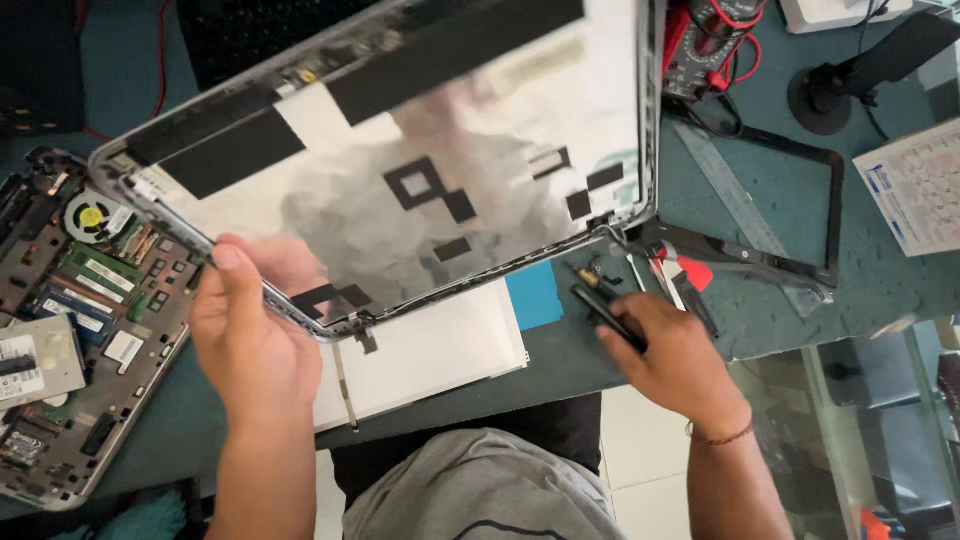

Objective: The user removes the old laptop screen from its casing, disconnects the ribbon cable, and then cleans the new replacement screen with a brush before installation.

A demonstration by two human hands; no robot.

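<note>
Laptop lid back cover held tilted above a teal work mat

The left hand (252,345) is clamped on the lower edge of the silver laptop lid cover (420,170), thumb on top. The right hand (672,362) is curled around a thin black tool (605,318). The cover's shiny inner face, patched with black tape, is raised over a white panel (440,355); an opened laptop base (75,330) lies left.

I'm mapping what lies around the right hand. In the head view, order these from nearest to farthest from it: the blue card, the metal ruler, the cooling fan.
From the right hand:
1. Blue card, just to its left, beside the white panel.
2. Metal ruler, up and to the right on the green mat.
3. Cooling fan, far left, in the opened laptop base.
</note>
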